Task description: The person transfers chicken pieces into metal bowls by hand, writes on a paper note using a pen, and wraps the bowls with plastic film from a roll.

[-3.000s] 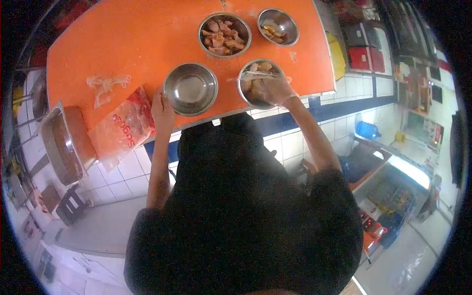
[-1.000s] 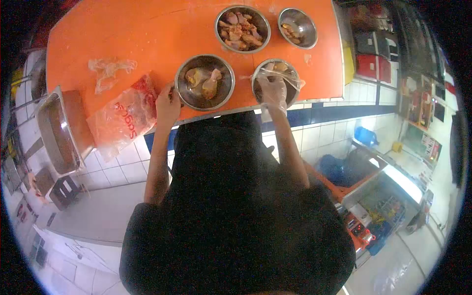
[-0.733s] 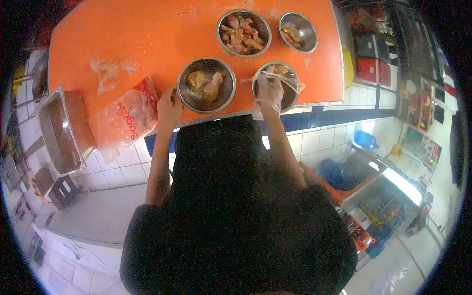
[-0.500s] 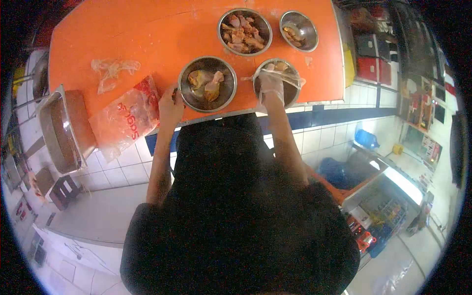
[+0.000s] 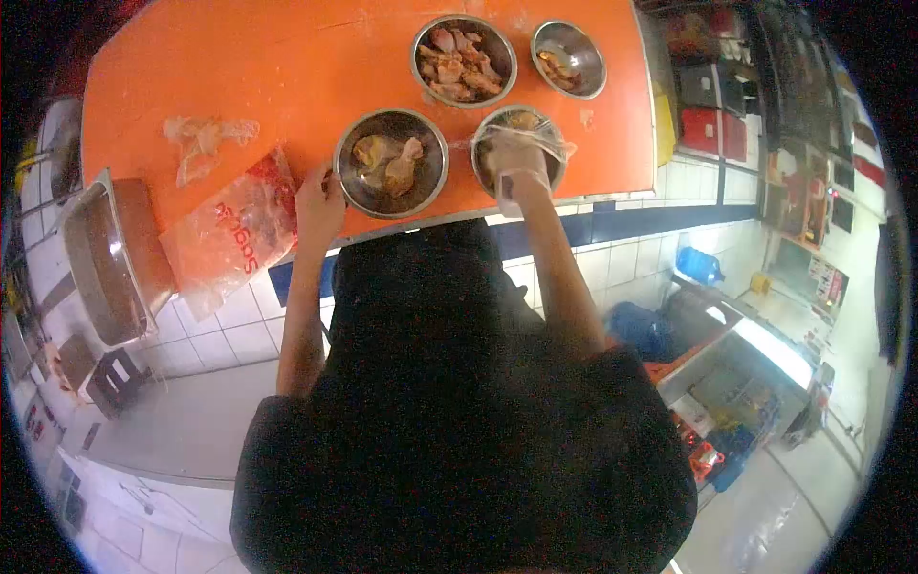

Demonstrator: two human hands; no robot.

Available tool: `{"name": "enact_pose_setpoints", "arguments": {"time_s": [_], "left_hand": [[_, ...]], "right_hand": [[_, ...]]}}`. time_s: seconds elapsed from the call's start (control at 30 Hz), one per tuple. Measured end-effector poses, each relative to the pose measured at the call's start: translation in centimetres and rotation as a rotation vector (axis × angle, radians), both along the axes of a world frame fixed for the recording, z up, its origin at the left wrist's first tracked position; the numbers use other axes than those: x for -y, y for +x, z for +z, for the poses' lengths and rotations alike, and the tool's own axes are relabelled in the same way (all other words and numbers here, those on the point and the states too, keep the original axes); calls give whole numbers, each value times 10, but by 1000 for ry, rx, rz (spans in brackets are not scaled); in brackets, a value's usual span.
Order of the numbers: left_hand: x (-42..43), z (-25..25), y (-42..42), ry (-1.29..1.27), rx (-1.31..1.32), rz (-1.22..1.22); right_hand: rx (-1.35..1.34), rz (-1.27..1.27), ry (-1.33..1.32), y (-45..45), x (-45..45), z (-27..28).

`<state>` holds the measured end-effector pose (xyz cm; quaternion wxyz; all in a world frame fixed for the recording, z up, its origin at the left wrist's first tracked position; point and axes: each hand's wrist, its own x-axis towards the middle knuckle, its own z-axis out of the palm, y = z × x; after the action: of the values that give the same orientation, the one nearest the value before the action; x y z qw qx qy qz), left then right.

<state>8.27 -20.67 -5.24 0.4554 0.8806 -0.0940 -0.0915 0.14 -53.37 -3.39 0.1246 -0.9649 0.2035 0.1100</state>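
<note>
My left hand (image 5: pixel 318 203) is at the left rim of a metal bowl (image 5: pixel 346 196), its fingers curled against the edge. Chicken pieces (image 5: pixel 402 170), one of them a drumstick, lie in that bowl. My right hand (image 5: pixel 517 165), in a clear plastic glove, reaches down into a second metal bowl (image 5: pixel 557 172) to the right. The glove's loose plastic spreads over this bowl, and my right fingers are hidden. A little seasoned-looking food shows at its far side.
Behind stand a larger bowl (image 5: pixel 417 75) heaped with chicken pieces and a smaller bowl (image 5: pixel 595 72) with a few pieces. A crumpled plastic glove (image 5: pixel 203 143) and a printed plastic bag (image 5: pixel 234 239) lie left on the orange table (image 5: pixel 287 57). A metal tray (image 5: pixel 105 263) sits at the left edge.
My right hand has gone slightly deeper into its bowl. My left hand stays at the rim of the other bowl. The whole view has shifted slightly.
</note>
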Motion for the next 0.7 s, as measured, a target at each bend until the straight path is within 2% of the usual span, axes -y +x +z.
{"name": "enact_pose_setpoints", "arguments": {"time_s": [0.13, 0.23, 0.3, 0.33, 0.37, 0.53, 0.6, 0.67, 0.7], "left_hand": [[-3, -5, 1, -33, -212, 41], [-4, -12, 0, 10, -108, 48], [-3, -10, 0, 18, -31, 27], [-2, -7, 1, 15, -34, 34], [-2, -4, 2, -11, -98, 36], [-3, -13, 4, -60, -177, 64], [-3, -15, 4, -48, -45, 26], [-1, -18, 3, -3, -47, 25], [-1, -18, 4, 45, -45, 30]], "right_hand": [[-72, 73, -2, -21, 32, 14], [-108, 146, 19, -32, 56, 20], [-88, 138, 136, -36, 61, 22], [-61, 84, 237, -39, 60, 23], [5, -383, 639, -45, 57, 25], [-135, -438, 471, -22, 24, 83], [-148, -499, 449, -23, 26, 80], [-12, -218, 512, -35, 38, 60], [-8, -223, 514, -35, 34, 53]]}}
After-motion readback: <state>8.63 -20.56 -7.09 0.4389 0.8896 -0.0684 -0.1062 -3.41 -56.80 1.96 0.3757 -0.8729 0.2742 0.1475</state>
